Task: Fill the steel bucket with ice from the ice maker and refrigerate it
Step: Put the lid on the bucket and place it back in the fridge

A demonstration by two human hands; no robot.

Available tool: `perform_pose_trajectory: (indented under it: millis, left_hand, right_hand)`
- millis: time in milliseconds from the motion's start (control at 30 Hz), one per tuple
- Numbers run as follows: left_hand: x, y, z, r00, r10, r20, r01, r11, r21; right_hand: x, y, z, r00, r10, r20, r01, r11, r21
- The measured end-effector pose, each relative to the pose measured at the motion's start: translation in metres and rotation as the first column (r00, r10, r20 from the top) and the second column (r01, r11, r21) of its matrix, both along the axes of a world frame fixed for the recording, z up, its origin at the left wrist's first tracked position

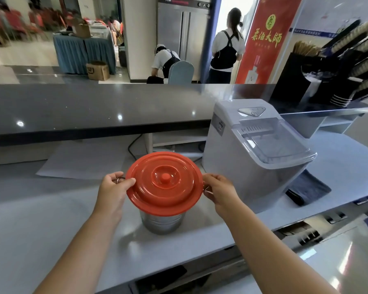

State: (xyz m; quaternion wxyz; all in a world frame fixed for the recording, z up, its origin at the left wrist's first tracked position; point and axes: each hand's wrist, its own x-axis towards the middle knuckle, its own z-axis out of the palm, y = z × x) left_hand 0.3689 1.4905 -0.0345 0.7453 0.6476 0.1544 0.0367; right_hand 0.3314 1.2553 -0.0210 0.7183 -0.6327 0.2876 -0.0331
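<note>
Upright steel bucket [162, 221] looks set on the counter [51, 219], centred between both hands, orange lid [164, 181] on top. The left hand [115, 187] grips its left ring handle, thumb on the lid rim; the right hand [219, 192] pinches the right ring. The ice maker [253, 155], cover closed, stands just right of the bucket, nearer the right hand; the lid probably comes off first.

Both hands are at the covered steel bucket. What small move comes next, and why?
Probably lift the round orange-red lid off the shiny steel bucket and set it aside. The lid covers the bucket, so no ice can go in; left hand and right hand grip its side ring handles beside the white ice maker.
</note>
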Motion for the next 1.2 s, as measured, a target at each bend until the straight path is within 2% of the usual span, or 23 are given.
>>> perform_pose_trajectory:
  millis: [300,600,900,1200]
  left_hand:
    - [-0.025,-0.017,0.003,0.995,-0.095,0.04,0.095,0.995,-0.01]
    - [-0.057,-0.064,0.005,0.961,-0.277,0.015,0.278,0.958,-0.065]
    - [-0.099,-0.135,0.007,0.908,-0.416,0.046,0.418,0.907,-0.052]
    - [-0.142,-0.237,0.002,0.828,-0.56,0.002,0.56,0.827,-0.051]
  right_hand:
    - [-0.045,-0.008,-0.009,0.992,-0.115,0.049,0.116,0.993,-0.03]
    - [-0.104,-0.044,-0.01,0.962,-0.272,0.006,0.272,0.961,-0.05]
    - [-0.172,-0.101,-0.011,0.91,-0.413,0.032,0.411,0.91,0.047]
    - [-0.246,-0.183,-0.022,0.829,-0.559,0.024,0.557,0.829,0.04]
